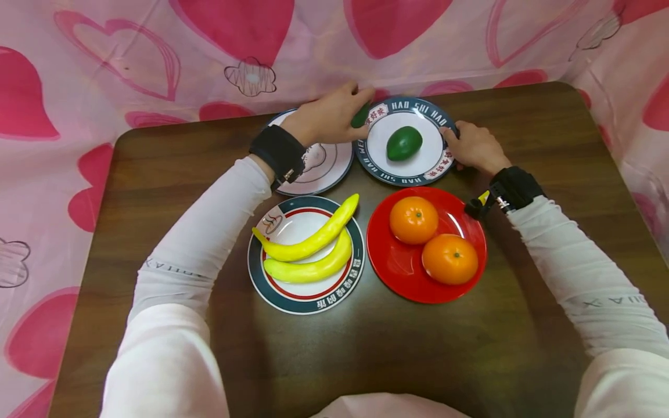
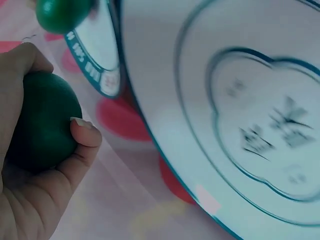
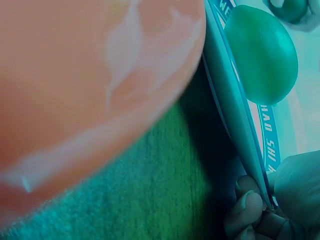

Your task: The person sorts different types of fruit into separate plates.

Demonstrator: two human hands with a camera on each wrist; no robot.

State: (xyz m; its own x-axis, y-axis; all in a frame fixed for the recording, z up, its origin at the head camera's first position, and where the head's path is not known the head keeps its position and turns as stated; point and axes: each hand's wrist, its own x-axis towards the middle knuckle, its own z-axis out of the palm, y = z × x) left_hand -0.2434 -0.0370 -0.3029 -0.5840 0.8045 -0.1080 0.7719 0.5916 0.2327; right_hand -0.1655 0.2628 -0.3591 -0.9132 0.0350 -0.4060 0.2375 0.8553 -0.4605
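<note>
Between its thumb and fingers my left hand point(image 1: 331, 116) holds a green oval fruit point(image 2: 42, 120), over the gap between the two back plates. A second green oval fruit point(image 1: 404, 143) lies on the blue-rimmed plate point(image 1: 377, 141) with lettering at the back right. At that plate's right edge, my right hand point(image 1: 477, 148) pinches the rim, thumb on top and fingers beneath, as the right wrist view shows. Under my left wrist is a white plate point(image 1: 342, 159) with a thin blue edge, partly hidden by the hand; the left wrist view shows dark characters on it.
Nearer me, two yellow bananas point(image 1: 310, 270) lie on a dark-rimmed plate point(image 1: 277, 299). Right of it, a red plate point(image 1: 389, 273) bears two oranges point(image 1: 414, 220). The wooden table point(image 1: 366, 354) meets a pink heart-patterned cloth point(image 1: 313, 46) along its back edge.
</note>
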